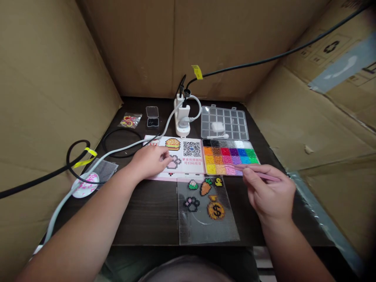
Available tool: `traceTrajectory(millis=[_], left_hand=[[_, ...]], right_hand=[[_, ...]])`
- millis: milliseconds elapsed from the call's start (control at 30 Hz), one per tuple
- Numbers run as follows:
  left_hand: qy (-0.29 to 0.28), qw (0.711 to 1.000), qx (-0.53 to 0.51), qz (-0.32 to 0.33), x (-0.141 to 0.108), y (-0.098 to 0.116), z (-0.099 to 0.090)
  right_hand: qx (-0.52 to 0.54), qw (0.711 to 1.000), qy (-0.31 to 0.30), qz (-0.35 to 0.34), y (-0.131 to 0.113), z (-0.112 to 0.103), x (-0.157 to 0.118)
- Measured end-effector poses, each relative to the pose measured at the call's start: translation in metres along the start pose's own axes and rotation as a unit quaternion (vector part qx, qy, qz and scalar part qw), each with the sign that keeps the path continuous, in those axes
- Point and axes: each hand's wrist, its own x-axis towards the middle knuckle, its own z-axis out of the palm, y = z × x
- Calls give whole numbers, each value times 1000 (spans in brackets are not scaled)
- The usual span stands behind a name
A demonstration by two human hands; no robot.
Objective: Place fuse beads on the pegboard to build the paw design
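Observation:
My left hand (152, 161) rests on a printed pattern sheet (190, 168), beside its pink paw picture. Its fingers are curled in, thumb close to the forefinger, and nothing shows between them. Pink tweezers (266, 173) are held in my right hand (270, 192), their tips over the front compartments of a bead box (205, 166) sorted by colour. Whether the tips grip a bead is too small to tell. Nearest me lies a clear pegboard (202, 231) bearing a money bag (216, 209), a carrot (206, 188), a black-and-pink paw (192, 204) and other small bead figures.
Behind the bead box is its clear divided lid (225, 119). A white power strip (182, 127) with plugs stands mid-back. Cables (117, 150) cross the left side, near a small black bead case (152, 121) and a white-and-pink dish (85, 188). Cardboard walls (188, 43) enclose the table.

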Motion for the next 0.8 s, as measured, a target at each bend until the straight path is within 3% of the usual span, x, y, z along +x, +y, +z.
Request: traceTrajectory(millis=[100, 333, 533, 633, 733, 800], left_hand=[[2, 1000, 16, -2, 0, 1, 1], [10, 999, 28, 10, 1, -1, 4], [8, 999, 29, 14, 1, -1, 6], [8, 999, 31, 16, 2, -3, 6], [6, 999, 35, 10, 2, -3, 6], [4, 999, 32, 6, 3, -3, 6]], right_hand=[[10, 999, 40, 0, 0, -3, 5], [-18, 991, 96, -88, -9, -12, 18], [-132, 970, 145, -141, -15, -39, 29], [-125, 974, 163, -94, -4, -48, 32], [-100, 987, 127, -19, 9, -48, 32], [-114, 988, 102, -14, 14, -45, 31]])
